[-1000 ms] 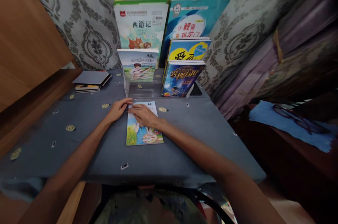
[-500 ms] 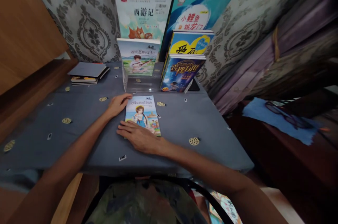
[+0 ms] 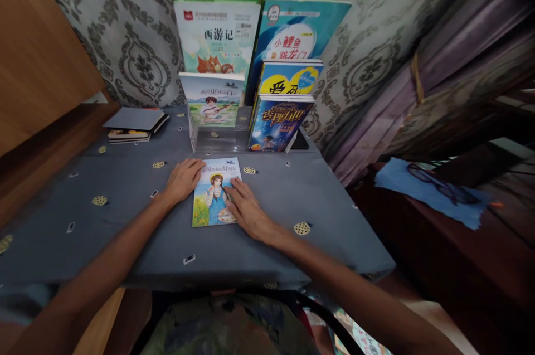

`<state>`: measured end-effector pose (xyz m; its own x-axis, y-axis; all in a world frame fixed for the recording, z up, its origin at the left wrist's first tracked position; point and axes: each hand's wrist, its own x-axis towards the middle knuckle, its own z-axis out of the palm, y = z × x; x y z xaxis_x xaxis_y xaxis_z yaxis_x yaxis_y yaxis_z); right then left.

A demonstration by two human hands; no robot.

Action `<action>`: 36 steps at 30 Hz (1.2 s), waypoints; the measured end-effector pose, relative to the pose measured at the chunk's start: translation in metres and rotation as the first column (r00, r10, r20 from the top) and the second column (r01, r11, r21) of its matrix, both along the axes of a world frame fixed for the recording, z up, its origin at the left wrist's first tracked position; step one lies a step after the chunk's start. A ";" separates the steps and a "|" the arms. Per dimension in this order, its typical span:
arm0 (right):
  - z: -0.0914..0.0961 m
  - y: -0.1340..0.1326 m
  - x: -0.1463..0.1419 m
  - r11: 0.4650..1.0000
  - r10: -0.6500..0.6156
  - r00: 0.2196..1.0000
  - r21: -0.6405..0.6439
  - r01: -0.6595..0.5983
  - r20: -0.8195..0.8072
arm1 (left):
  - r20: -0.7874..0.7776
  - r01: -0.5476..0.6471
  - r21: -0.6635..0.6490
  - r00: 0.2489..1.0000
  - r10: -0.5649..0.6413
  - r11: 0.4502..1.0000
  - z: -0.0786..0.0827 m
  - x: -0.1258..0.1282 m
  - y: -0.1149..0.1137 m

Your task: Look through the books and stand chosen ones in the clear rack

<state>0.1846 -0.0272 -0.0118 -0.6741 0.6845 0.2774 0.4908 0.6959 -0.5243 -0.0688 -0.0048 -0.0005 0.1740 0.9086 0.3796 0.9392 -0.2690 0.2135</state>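
Head view: left hand, right hand flank book edges.

Bare grey tablecloth lies left and right; a clear book stand blocks far, a book stack far-left.
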 end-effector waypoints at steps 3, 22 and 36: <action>0.003 0.010 -0.004 0.996 -0.088 0.992 -0.023 0.091 0.085 | -0.036 -0.133 0.016 0.990 0.134 0.991 -0.001 0.006 -0.004; -0.019 0.032 -0.009 0.959 -0.284 0.954 -0.046 0.281 -0.092 | 0.864 0.056 -0.418 -0.286 0.415 0.907 0.006 0.050 -0.006; 0.062 0.030 -0.045 0.954 -0.279 0.680 -0.114 0.278 -0.678 | 0.939 -0.321 0.233 0.318 -0.127 0.918 0.077 0.046 -0.003</action>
<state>0.1396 0.0033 0.0505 -0.0794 0.8102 0.5807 0.1711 0.5850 -0.7928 -0.0230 -0.0074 0.0760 -0.5750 0.6692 0.4708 0.1951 -0.4467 0.8732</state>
